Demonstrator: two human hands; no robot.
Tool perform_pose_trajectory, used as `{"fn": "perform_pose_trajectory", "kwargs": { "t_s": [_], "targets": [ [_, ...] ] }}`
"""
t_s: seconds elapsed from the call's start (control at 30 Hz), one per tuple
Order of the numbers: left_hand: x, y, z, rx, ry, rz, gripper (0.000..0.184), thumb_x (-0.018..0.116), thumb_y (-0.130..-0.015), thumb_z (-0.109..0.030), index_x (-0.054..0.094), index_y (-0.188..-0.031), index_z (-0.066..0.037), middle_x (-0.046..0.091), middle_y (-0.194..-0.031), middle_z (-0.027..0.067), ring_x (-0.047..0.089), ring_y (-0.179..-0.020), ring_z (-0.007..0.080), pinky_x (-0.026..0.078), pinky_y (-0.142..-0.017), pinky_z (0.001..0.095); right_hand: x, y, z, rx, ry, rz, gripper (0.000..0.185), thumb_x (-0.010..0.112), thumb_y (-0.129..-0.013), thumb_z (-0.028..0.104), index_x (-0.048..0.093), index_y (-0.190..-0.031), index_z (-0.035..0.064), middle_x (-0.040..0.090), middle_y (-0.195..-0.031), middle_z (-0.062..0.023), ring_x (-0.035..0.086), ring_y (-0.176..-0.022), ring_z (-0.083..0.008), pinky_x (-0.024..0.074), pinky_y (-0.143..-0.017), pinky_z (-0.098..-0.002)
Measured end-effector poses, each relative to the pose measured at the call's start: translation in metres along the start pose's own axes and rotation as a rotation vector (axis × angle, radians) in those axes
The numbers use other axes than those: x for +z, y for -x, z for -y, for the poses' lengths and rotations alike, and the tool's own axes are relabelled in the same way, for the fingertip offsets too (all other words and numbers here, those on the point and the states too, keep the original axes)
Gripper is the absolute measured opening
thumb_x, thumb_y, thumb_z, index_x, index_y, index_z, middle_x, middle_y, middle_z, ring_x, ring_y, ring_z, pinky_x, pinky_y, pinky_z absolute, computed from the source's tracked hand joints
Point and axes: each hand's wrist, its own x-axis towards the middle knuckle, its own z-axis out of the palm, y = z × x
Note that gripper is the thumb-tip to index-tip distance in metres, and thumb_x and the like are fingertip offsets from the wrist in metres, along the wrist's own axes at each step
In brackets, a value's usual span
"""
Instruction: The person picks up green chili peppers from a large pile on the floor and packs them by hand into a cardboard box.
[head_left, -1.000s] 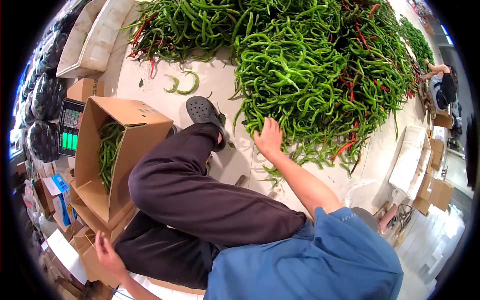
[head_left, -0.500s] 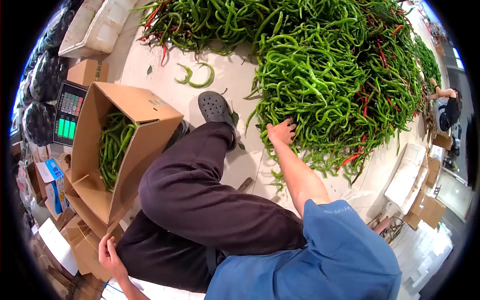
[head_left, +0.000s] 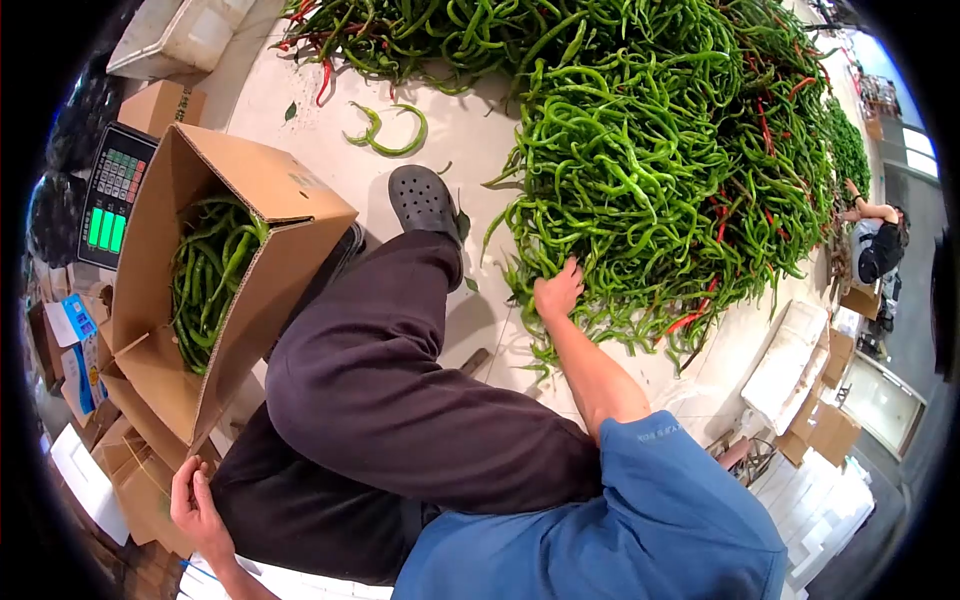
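My right hand (head_left: 559, 292) is low on the near-left edge of a large heap of long green chili peppers (head_left: 640, 170). Its bent fingers rest among the peppers, their tips partly hidden, and I see no pepper clearly gripped. At lower left, my left hand (head_left: 200, 512) has its fingers loosely stretched beside the lower corner of a cardboard box (head_left: 140, 270); whether they touch it I cannot tell. The box tilts with its opening facing me, and more green peppers (head_left: 212, 280) lie inside.
A scale with a lit green display (head_left: 112, 195) stands behind the box. Two loose peppers (head_left: 400, 140) lie on the pale floor near my shoe (head_left: 422, 203). White foam boxes (head_left: 785, 365) and cartons are at right. Another person (head_left: 880, 240) works at far right.
My right hand has drawn back toward me along the heap's edge, and its fingers look less spread. My left hand stays near the box corner. The whole view has shifted slightly.
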Motion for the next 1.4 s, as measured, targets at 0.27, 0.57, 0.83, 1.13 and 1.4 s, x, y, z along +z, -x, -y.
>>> {"fn": "perform_pose_trajectory", "kwargs": {
  "t_s": [0.27, 0.57, 0.83, 1.13, 1.4],
  "targets": [
    [0.01, -0.002, -0.019, 0.102, 0.017, -0.056, 0.024, 0.056, -0.104, -0.009, 0.066, -0.12, 0.006, 0.069, -0.11, 0.01, 0.065, -0.102, 0.0159, 0.05, -0.093, 0.0275, -0.084, -0.01, -0.053, -0.242, -0.404, 0.436, 0.065, 0.063, -0.073, -0.003, 0.055, -0.137, 0.0022, 0.07, -0.114, -0.0117, 0.066, -0.101, -0.0232, 0.0505, -0.093, -0.0322],
    [0.017, -0.006, -0.032, 0.224, 0.014, -0.027, 0.026, 0.056, -0.104, -0.009, 0.064, -0.122, 0.007, 0.07, -0.111, 0.0126, 0.065, -0.102, 0.0167, 0.051, -0.091, 0.029, -0.242, -0.003, -0.071, -0.069, -0.707, 0.954, 0.084, 0.06, -0.072, -0.012, 0.039, -0.151, 0.0032, 0.062, -0.126, -0.0121, 0.066, -0.099, -0.0178, 0.0558, -0.081, -0.0303],
    [0.016, 0.001, -0.034, 0.284, -0.044, -0.077, 0.026, 0.058, -0.103, -0.011, 0.065, -0.12, 0.008, 0.071, -0.109, 0.0125, 0.065, -0.1, 0.0172, 0.05, -0.091, 0.0294, -0.315, 0.026, -0.057, -0.161, -0.837, 0.954, 0.084, 0.062, -0.071, -0.014, 0.039, -0.15, 0.0029, 0.059, -0.133, -0.0142, 0.064, -0.113, -0.0215, 0.056, -0.092, -0.0321],
    [0.015, 0.008, -0.042, 0.408, -0.088, -0.107, 0.025, 0.059, -0.101, -0.011, 0.066, -0.117, 0.007, 0.071, -0.107, 0.0159, 0.067, -0.096, 0.024, 0.051, -0.088, 0.034, -0.407, 0.054, -0.03, -0.398, -0.914, 0.868, 0.076, 0.061, -0.076, -0.011, 0.042, -0.148, 0.001, 0.063, -0.128, -0.0151, 0.066, -0.111, -0.0203, 0.0559, -0.091, -0.0312],
    [0.024, 0.016, -0.062, 0.539, -0.114, -0.099, 0.022, 0.063, -0.097, -0.007, 0.066, -0.116, 0.005, 0.07, -0.103, 0.0175, 0.07, -0.09, 0.0266, 0.055, -0.079, 0.0351, -0.47, 0.073, -0.003, -0.557, -0.925, 0.85, 0.071, 0.059, -0.077, -0.01, 0.044, -0.146, -0.0006, 0.064, -0.127, -0.0125, 0.067, -0.104, -0.0171, 0.0571, -0.089, -0.0283]
  ]
}}
